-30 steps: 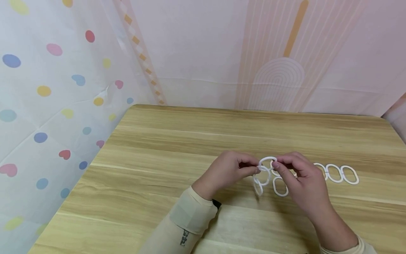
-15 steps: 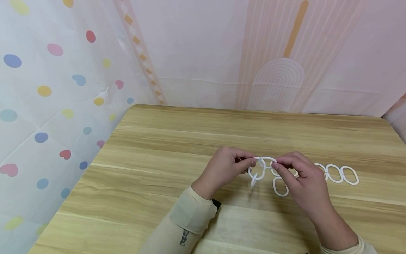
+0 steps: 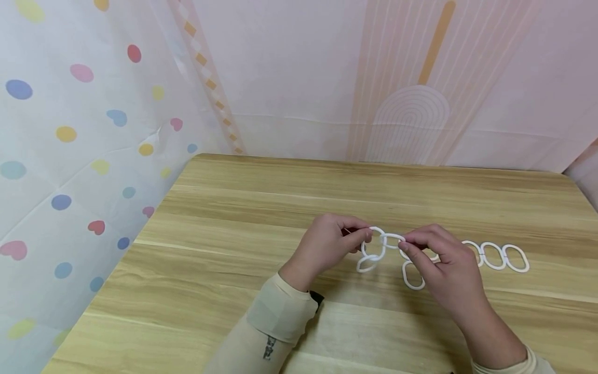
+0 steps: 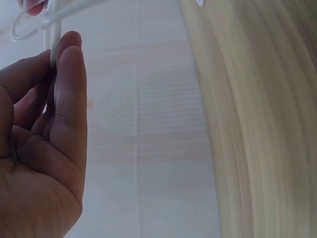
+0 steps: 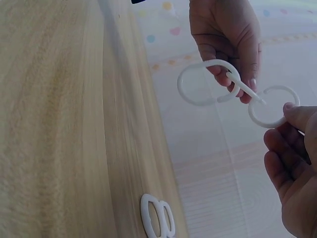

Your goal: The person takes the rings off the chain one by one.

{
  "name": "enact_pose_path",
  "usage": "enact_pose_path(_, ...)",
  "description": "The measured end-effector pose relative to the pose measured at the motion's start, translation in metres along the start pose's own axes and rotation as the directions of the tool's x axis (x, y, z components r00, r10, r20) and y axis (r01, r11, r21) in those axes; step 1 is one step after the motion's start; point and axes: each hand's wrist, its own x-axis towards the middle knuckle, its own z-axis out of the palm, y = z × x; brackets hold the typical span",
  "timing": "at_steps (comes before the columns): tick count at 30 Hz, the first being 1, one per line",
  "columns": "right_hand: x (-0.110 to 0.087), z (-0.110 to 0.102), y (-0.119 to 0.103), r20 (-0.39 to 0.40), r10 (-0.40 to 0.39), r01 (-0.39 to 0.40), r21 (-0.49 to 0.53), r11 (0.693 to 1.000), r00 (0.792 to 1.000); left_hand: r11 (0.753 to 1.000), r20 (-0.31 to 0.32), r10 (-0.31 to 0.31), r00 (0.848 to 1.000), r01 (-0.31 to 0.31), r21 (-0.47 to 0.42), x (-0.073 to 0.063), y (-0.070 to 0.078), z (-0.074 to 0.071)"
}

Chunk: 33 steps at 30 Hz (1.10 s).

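Note:
A short chain of three white oval plastic links hangs between my hands above the table. With thumb and fingertips my left hand [image 3: 324, 248] pinches the middle link [image 3: 384, 248]. From that one dangles a lower link [image 3: 366, 271], tilted and free of the fingers. My right hand [image 3: 450, 267] pinches the edge of the right-hand link [image 3: 394, 235], which hooks through the middle one. In the right wrist view the middle link [image 5: 245, 89] appears edge-on, between the dangling link [image 5: 179, 84] and the link [image 5: 250, 114] that my right thumb grips.
On the wooden table [image 3: 261, 208], a row of loose white links [image 3: 503, 257] lies to the right, partly hidden behind my right hand. Another loose link [image 3: 404, 278] lies just left of that hand. A patterned cloth [image 3: 299, 78] hangs behind the table.
My left hand has shifted slightly left and up, drawing the middle link away from the right-hand link. The lower link has swung left. My right hand has barely moved.

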Motion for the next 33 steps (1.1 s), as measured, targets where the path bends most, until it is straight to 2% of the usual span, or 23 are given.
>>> enact_pose_path(6, -0.0009, 0.0015, 0.0008, 0.004, -0.019, 0.019, -0.003, 1.000, 1.000, 0.999, -0.008, -0.023, 1.000, 0.022, -0.025, -0.0006, 0.0011, -0.0021)
enact_pose_path(12, -0.0012, 0.0027, 0.0010, -0.002, -0.044, 0.044, -0.004, 0.999, 0.999, 1.000, -0.013, -0.011, 1.000, 0.010, -0.028, -0.0002, 0.0019, -0.0045)
enact_pose_path(20, -0.0011, 0.0019, 0.0022, 0.005, -0.116, 0.116, -0.053, 0.992, 0.993, 1.000, -0.017, -0.009, 1.000, 0.008, -0.029, 0.0005, 0.0002, -0.0059)
enact_pose_path(26, 0.0007, 0.0013, 0.0021, 0.014, -0.180, 0.181, -0.121, 0.976, 0.984, 0.999, -0.015, -0.025, 1.000, 0.024, -0.038, 0.0007, 0.0010, -0.0076)
enact_pose_path(33, 0.0033, 0.0047, 0.0001, -0.039, -0.281, 0.271, -0.172, 0.947, 0.959, 0.997, -0.007, -0.050, 0.999, 0.050, -0.055, 0.0010, 0.0013, -0.0087)
